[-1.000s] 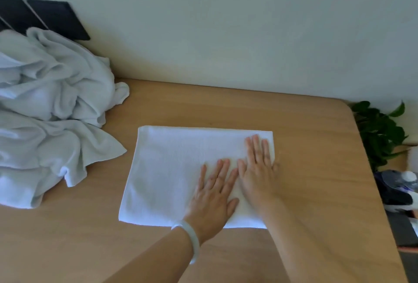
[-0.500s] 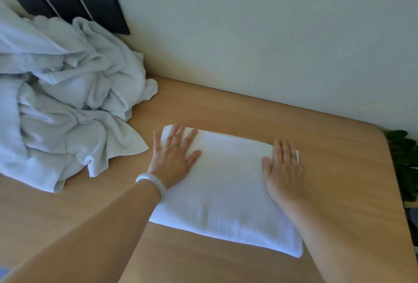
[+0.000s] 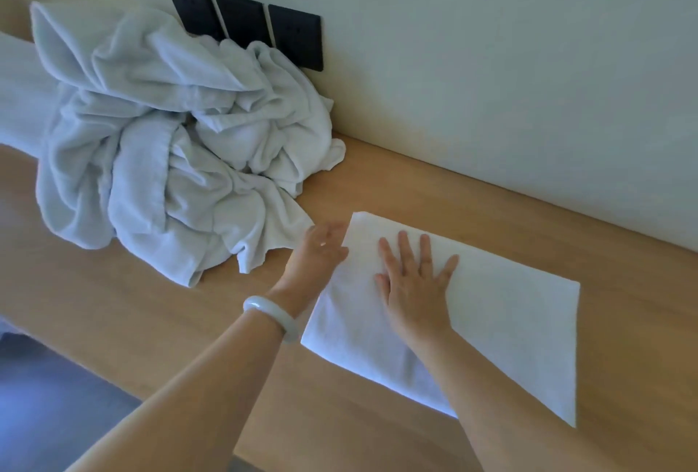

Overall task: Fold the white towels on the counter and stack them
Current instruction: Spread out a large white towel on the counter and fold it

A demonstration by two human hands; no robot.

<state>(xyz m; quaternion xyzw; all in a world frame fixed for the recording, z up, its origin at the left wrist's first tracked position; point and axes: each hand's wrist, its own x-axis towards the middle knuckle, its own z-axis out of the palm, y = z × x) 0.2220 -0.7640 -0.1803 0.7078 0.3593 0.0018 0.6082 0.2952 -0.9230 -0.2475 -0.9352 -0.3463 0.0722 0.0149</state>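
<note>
Folded towel is laid on the counter just right of the crumpled pile, long axis running far-left to near-right. It's pinned flat by the right hand, fingers spread. The left hand, nearer the pile, is blurred but looks loosely open at the towel's left edge.

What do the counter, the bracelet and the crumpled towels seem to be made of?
Counter: matte wood or wood-look laminate, faint grain lines. Bracelet: pale and glossy, maybe jade or glass, catching a highlight. Crumpled towels: soft white cloth, probably terry, with a fuzzy surface and limp folds.
</note>
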